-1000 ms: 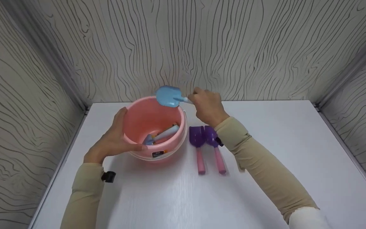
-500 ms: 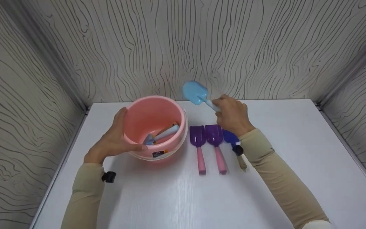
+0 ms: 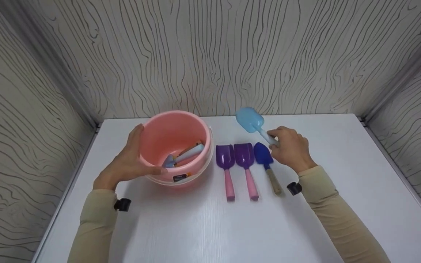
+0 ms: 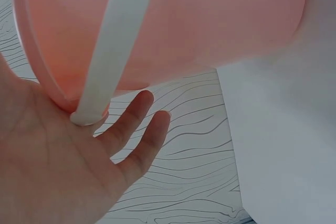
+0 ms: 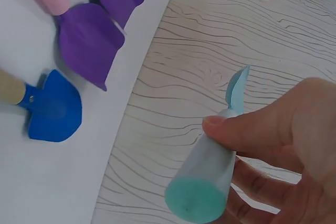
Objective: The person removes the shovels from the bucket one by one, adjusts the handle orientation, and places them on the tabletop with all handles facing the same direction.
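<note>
In the head view my right hand (image 3: 291, 149) pinches the pale handle of a light blue toy shovel (image 3: 250, 119), held above the back of the table. The right wrist view shows the thumb along that handle (image 5: 202, 171), its mint end towards the camera. My left hand (image 3: 128, 162) holds a pink bucket (image 3: 174, 128) at its left side, thumb at the front rim. Two of its fingers (image 4: 152, 135) stretch out beside the bucket wall. Inside the bucket lies a tool with a pale blue handle (image 3: 190, 153), next to something brownish, partly hidden.
Two purple scoops (image 3: 225, 156) (image 3: 245, 155) with pink handles lie side by side right of the bucket. A dark blue trowel (image 3: 263, 154) with a wooden handle lies beside them. The white table (image 3: 196, 226) meets wood-patterned walls (image 3: 210, 54) at its back and sides.
My right hand has moved right and towards me with the light blue shovel, away from above the bucket, uncovering the blue trowel. The left hand and the bucket have stayed in place.
</note>
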Demonstrator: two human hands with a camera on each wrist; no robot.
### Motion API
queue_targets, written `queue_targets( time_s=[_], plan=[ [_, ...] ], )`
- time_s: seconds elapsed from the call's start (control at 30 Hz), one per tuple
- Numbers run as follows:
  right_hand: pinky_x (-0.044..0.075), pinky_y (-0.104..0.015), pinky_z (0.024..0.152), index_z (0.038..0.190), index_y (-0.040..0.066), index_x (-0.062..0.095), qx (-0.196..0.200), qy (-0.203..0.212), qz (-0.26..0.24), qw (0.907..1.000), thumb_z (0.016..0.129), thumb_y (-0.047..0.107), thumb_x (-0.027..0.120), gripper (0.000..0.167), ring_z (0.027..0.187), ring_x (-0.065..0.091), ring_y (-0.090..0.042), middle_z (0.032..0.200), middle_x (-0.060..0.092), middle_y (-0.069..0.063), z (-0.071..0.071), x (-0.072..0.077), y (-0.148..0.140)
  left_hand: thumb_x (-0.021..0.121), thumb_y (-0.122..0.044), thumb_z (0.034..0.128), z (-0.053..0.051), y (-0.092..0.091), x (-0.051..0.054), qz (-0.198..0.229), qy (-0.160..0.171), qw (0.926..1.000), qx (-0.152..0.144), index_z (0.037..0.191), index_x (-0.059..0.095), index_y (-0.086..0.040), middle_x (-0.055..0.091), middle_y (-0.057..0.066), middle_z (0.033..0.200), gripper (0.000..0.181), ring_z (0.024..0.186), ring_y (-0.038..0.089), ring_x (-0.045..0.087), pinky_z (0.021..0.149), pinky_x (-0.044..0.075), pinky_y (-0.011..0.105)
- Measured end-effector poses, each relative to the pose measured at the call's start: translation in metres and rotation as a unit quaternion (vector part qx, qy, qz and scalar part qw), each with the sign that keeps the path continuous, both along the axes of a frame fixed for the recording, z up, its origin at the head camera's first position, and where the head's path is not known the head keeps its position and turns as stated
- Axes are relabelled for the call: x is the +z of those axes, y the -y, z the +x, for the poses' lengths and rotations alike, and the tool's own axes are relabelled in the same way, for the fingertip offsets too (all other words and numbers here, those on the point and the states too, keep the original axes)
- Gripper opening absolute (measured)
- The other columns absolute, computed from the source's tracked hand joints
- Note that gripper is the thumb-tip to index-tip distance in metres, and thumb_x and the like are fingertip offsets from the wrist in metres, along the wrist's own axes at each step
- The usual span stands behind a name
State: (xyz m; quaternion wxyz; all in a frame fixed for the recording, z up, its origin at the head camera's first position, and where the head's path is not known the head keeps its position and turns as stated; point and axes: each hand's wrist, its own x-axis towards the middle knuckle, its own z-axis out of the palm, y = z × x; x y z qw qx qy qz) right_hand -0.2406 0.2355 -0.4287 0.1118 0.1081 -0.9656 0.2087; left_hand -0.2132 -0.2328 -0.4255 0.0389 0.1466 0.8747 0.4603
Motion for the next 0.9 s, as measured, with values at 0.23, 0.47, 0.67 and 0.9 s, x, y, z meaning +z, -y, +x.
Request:
queue_targets(
  time_s=[0.23, 0.47, 0.67, 0.9],
  plan=[
    [0.057, -0.052, 0.06, 0.126, -0.005, 0.075, -0.027, 0.025, -0.015, 0.9992, 0.089, 0.001, 0.076, 0.037, 0.075, 0.069, -0.031, 0.11, 0.075, -0.023, 0.006, -0.023, -0.02, 0.103, -0.05, 0.0618, 0.0, 0.002, 0.0, -0.009, 0.01, 0.9999, 0.006, 0.169, 0.009, -0.031, 0.031, 0.003, 0.164, 0.143, 0.145, 0.033, 0.047, 0.111, 0.052, 0.062],
    [0.055, -0.048, 0.06, 0.128, -0.005, 0.073, -0.062, 0.046, -0.029, 0.9966, 0.09, 0.004, 0.078, 0.039, 0.081, 0.071, -0.032, 0.117, 0.075, -0.023, 0.015, -0.046, -0.029, 0.103, -0.05, 0.0612, -0.001, 0.002, 0.0, -0.008, 0.008, 0.9999, 0.005, 0.169, 0.009, -0.031, 0.032, 0.004, 0.163, 0.144, 0.144, 0.033, 0.047, 0.111, 0.052, 0.063],
    [0.057, -0.051, 0.066, 0.13, -0.008, 0.071, -0.09, 0.069, -0.039, 0.9928, 0.09, 0.005, 0.078, 0.042, 0.087, 0.071, -0.034, 0.122, 0.075, -0.026, 0.019, -0.062, -0.035, 0.104, -0.047, 0.0617, -0.002, -0.001, 0.0, 0.007, -0.003, 1.0, -0.002, 0.167, 0.015, -0.031, 0.035, 0.004, 0.161, 0.138, 0.143, 0.033, 0.048, 0.109, 0.054, 0.062],
    [0.055, -0.05, 0.067, 0.13, -0.008, 0.071, -0.106, 0.094, -0.048, 0.9887, 0.09, 0.008, 0.076, 0.043, 0.088, 0.068, -0.033, 0.123, 0.075, -0.026, 0.021, -0.078, -0.042, 0.104, -0.048, 0.0614, -0.001, 0.0, -0.001, 0.003, 0.0, 1.0, 0.003, 0.168, 0.014, -0.031, 0.033, 0.003, 0.163, 0.14, 0.145, 0.033, 0.047, 0.11, 0.053, 0.063]
  ],
)
